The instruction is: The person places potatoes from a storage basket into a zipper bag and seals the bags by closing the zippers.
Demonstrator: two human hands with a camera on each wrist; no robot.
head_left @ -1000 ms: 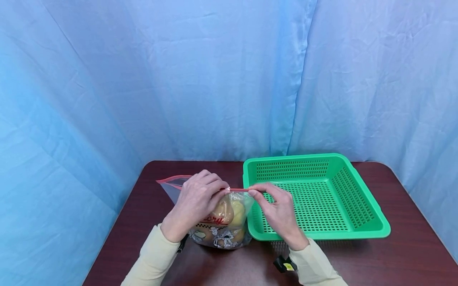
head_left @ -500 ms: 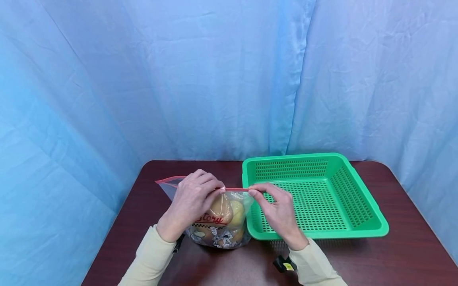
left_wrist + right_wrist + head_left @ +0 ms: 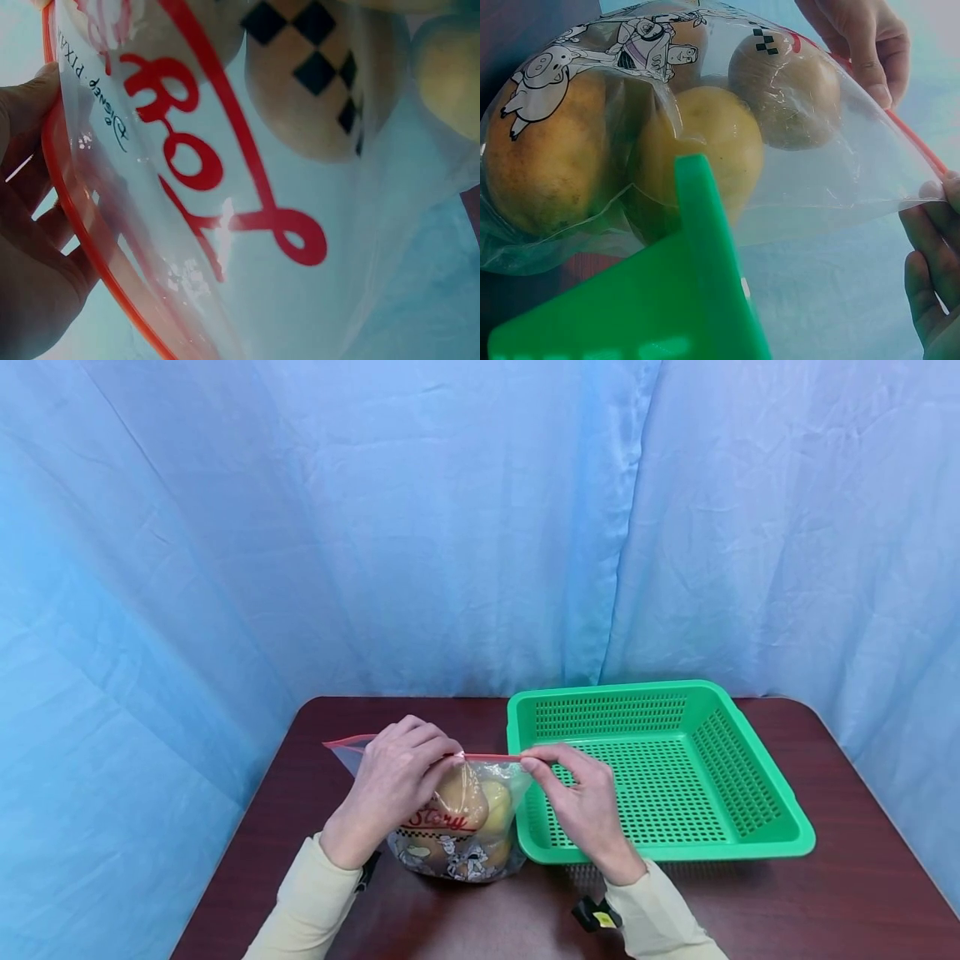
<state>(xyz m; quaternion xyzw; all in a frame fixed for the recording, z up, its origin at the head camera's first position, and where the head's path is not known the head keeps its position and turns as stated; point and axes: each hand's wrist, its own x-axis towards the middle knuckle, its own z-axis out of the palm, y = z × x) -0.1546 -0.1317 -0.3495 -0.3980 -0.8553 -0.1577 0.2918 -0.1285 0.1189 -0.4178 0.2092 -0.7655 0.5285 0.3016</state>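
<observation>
A clear zip bag (image 3: 450,835) with a red zipper edge and a printed cartoon pattern stands on the table. Inside are several rounded yellow and tan potatoes (image 3: 705,142). My left hand (image 3: 393,777) pinches the zipper edge near its middle; left of it the bag's mouth gapes. At the right corner of the same edge, thumb and index finger of my right hand (image 3: 581,793) pinch the strip. Between the two hands the red edge runs straight and taut. In the left wrist view, fingers of the left hand (image 3: 37,262) lie behind the bag's edge.
A green perforated basket (image 3: 675,853) stands on the dark red-brown table (image 3: 847,893), right next to the bag; its near wall (image 3: 697,277) overlaps the bag in the right wrist view. Pale blue curtains (image 3: 450,527) hang behind the table.
My left hand has slid leftward along the zipper edge, so the pressed-flat stretch between the hands is longer and the gaping part narrower. The right hand stays at the corner.
</observation>
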